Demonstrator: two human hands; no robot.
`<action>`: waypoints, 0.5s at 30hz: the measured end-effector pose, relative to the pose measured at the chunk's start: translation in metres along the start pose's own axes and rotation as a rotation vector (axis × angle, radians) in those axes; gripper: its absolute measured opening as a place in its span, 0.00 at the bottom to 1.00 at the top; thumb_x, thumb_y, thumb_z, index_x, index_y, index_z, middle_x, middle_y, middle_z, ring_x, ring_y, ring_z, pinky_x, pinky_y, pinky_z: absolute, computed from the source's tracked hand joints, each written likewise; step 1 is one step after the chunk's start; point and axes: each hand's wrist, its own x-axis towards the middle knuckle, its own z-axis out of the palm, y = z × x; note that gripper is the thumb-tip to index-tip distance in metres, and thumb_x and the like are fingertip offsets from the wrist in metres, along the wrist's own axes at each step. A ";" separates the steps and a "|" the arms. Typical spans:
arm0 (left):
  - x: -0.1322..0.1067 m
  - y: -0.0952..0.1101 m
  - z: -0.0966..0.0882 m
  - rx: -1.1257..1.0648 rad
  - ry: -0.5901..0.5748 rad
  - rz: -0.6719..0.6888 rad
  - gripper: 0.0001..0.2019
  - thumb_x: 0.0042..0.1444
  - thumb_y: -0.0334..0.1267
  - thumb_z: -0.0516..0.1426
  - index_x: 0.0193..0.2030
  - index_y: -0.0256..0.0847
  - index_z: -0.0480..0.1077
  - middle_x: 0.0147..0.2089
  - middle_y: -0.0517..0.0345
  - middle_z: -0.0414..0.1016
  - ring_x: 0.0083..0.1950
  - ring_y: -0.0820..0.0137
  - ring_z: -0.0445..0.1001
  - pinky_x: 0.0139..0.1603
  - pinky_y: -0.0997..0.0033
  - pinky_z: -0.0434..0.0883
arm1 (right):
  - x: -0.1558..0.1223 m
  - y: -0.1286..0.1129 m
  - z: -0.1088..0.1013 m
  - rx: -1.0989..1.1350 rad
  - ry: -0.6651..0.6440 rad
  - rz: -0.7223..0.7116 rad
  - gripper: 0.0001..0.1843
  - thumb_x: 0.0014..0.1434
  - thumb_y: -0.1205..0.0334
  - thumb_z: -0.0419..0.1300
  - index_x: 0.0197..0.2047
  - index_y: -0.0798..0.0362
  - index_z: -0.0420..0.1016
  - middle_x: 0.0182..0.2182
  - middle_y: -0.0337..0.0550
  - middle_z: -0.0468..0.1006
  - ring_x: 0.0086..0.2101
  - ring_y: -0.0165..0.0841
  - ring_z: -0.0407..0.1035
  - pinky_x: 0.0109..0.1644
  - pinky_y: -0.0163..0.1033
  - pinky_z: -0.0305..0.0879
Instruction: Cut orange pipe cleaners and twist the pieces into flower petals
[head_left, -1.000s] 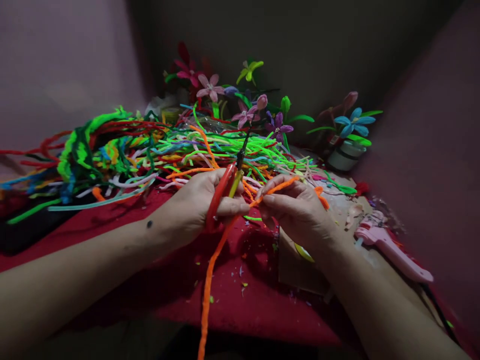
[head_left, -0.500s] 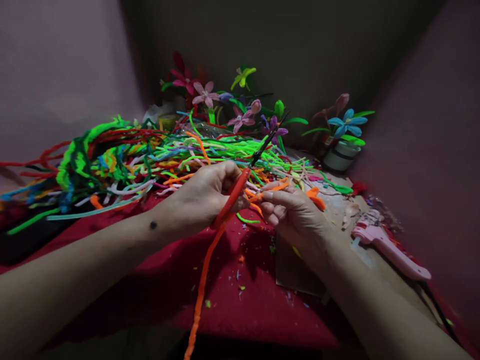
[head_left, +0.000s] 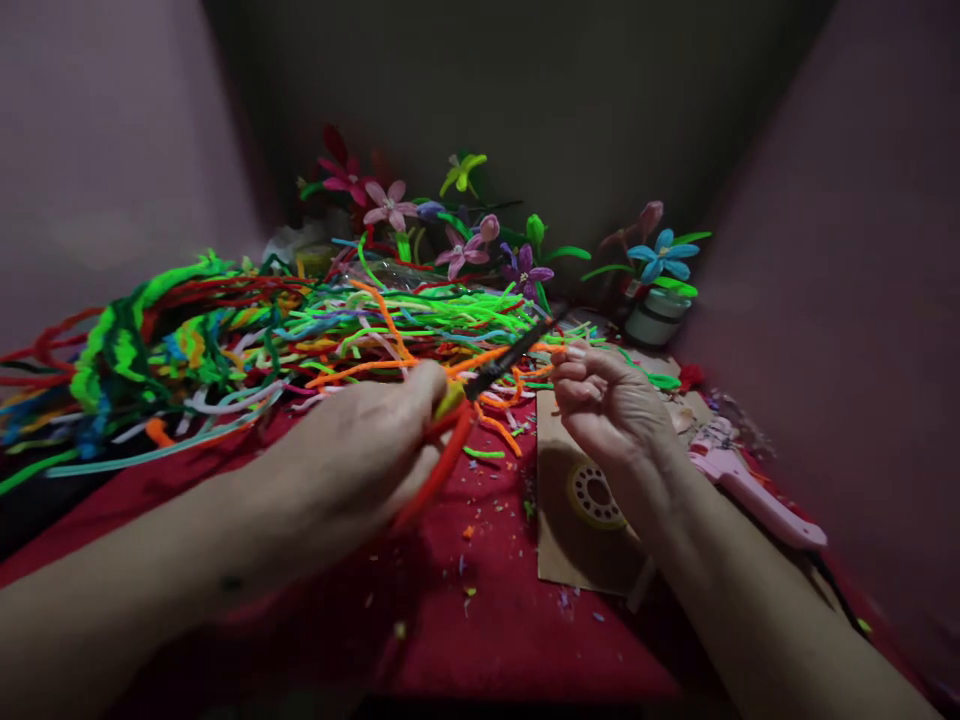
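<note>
Orange up front, pinching a fuzzy stem (head_left: 541,347) between pressed-together fingertips of the right hand (head_left: 613,408), over the middle of the red-covered desk (head_left: 495,650)! Clamping scissors (head_left: 487,377) in the left hand (head_left: 367,445), with blades angled toward the far right corner and crossing the stem in this head view. Past that, meeting a tangle of coloured stems (head_left: 420,312) from the left edge along the far side, then fuzzy flowers (head_left: 389,206) at the far edge. By the right edge, spotting a pink glue gun (head_left: 761,495)! Nearer, finding cardboard (head_left: 559,540) beneath a yellow-rimmed ring (head_left: 577,490).
</note>
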 end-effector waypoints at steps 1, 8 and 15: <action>0.004 -0.003 0.002 0.139 0.031 -0.042 0.05 0.53 0.39 0.48 0.29 0.42 0.57 0.20 0.60 0.61 0.18 0.73 0.56 0.20 0.71 0.51 | 0.001 0.000 0.000 0.003 0.013 -0.006 0.10 0.39 0.81 0.56 0.24 0.58 0.66 0.18 0.35 0.70 0.16 0.18 0.60 0.14 0.20 0.53; 0.004 -0.011 0.012 0.455 -0.124 0.061 0.05 0.54 0.32 0.43 0.34 0.40 0.58 0.19 0.59 0.61 0.18 0.68 0.61 0.20 0.70 0.50 | -0.003 0.019 -0.006 -0.176 -0.086 -0.223 0.09 0.41 0.75 0.63 0.28 0.57 0.69 0.19 0.34 0.72 0.18 0.22 0.66 0.16 0.25 0.61; 0.004 -0.004 0.020 0.584 -0.255 -0.027 0.11 0.54 0.27 0.43 0.41 0.35 0.62 0.21 0.55 0.67 0.22 0.61 0.70 0.22 0.68 0.59 | -0.008 0.020 -0.004 -0.221 -0.147 -0.271 0.09 0.42 0.73 0.64 0.28 0.56 0.69 0.19 0.33 0.72 0.18 0.25 0.68 0.17 0.28 0.65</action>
